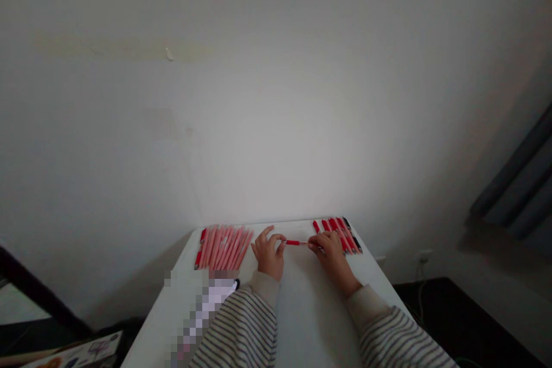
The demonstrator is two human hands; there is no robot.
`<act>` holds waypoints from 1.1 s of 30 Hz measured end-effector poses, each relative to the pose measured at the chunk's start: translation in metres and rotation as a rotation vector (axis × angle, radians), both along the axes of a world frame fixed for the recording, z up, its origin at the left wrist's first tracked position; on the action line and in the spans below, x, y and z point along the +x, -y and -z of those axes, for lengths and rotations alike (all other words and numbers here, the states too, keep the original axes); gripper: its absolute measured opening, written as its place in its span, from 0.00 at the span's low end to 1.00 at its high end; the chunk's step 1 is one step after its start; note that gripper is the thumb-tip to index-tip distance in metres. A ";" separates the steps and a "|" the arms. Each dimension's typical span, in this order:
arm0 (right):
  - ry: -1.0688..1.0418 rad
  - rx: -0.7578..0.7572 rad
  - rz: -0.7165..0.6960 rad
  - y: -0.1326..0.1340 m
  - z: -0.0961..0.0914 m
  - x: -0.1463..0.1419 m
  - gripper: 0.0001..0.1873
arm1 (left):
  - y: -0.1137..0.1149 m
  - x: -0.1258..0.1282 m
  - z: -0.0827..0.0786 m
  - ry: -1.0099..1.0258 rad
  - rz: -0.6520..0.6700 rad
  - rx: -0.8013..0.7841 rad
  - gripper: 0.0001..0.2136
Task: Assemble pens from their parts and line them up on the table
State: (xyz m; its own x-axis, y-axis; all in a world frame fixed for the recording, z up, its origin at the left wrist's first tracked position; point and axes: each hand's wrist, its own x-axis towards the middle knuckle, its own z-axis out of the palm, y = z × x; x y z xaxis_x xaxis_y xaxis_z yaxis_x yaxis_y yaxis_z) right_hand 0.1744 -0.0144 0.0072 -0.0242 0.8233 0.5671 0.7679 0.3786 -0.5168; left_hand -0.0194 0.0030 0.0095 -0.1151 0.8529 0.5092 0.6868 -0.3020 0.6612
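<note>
Between my two hands a slim red pen (293,242) is held level above the white table. My left hand (269,253) pinches its left end between thumb and forefinger, the other fingers raised. On its other end, the fingers of my right hand (330,250) are closed and cover the tip. Left of my left hand lies a pile of pink pens (224,247), with red parts showing at its left side. Beyond my right hand is a slanted row of red pens (340,233), with a dark one at its right edge.
A pale, pixelated flat object (207,310) lies beside my left forearm on the white table (310,310). The table's far edge meets a wall (276,98). Dark furniture (448,310) stands low at the right, with a cable (421,287). A curtain (517,184) hangs at the far right.
</note>
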 end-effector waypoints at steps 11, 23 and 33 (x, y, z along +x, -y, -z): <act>0.041 -0.011 -0.024 -0.003 0.002 0.005 0.15 | -0.005 -0.004 0.007 -0.059 0.016 -0.036 0.06; -0.026 -0.045 0.000 -0.005 0.005 0.004 0.12 | -0.005 -0.004 0.006 -0.019 0.011 0.003 0.06; 0.034 -0.062 -0.005 -0.002 0.002 0.004 0.15 | -0.001 -0.001 0.002 -0.012 0.009 0.008 0.06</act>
State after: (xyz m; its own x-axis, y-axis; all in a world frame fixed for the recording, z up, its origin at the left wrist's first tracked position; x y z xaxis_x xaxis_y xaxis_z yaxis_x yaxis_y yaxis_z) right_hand 0.1780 -0.0124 0.0052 -0.0469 0.8567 0.5138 0.7833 0.3507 -0.5133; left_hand -0.0201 0.0041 0.0076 -0.1017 0.8497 0.5174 0.6916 -0.3134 0.6507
